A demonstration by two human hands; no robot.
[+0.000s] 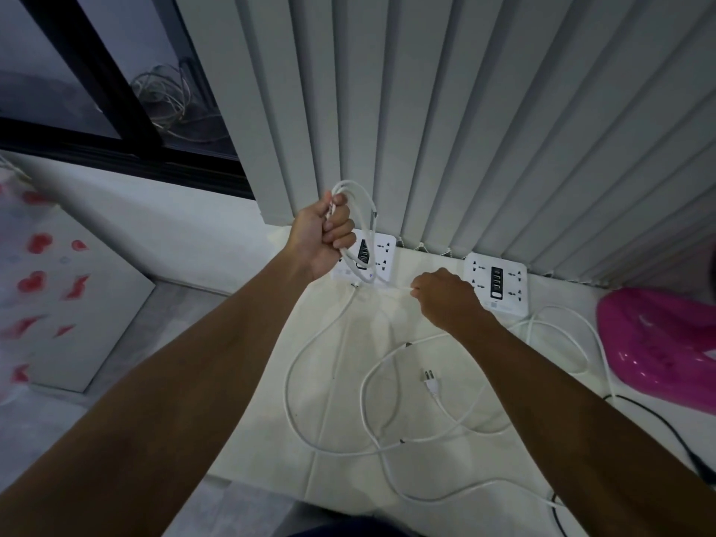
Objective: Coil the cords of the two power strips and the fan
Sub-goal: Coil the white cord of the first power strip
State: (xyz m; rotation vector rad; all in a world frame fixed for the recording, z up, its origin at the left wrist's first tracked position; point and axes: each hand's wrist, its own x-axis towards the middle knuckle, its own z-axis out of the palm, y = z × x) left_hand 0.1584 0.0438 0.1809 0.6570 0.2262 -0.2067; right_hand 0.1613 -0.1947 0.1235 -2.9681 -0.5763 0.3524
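Two white square power strips lie on a white table against the blinds: the left strip [377, 254] and the right strip [498, 282]. My left hand [323, 236] is raised above the left strip, shut on a few loops of white cord [358, 203]. My right hand [445, 300] pinches the same white cord just right of the left strip. More white cord [310, 362] lies in loose curves on the table, with a white plug [430, 381] near the middle. The pink fan [654, 343] sits at the right edge, with a black cord [658, 420] trailing from it.
Grey vertical blinds [465, 129] hang right behind the strips. A dark window frame [116, 110] with tangled wires is at the upper left. A white panel with red heart prints [58, 296] leans at the left. The table's front edge [310, 494] is near me.
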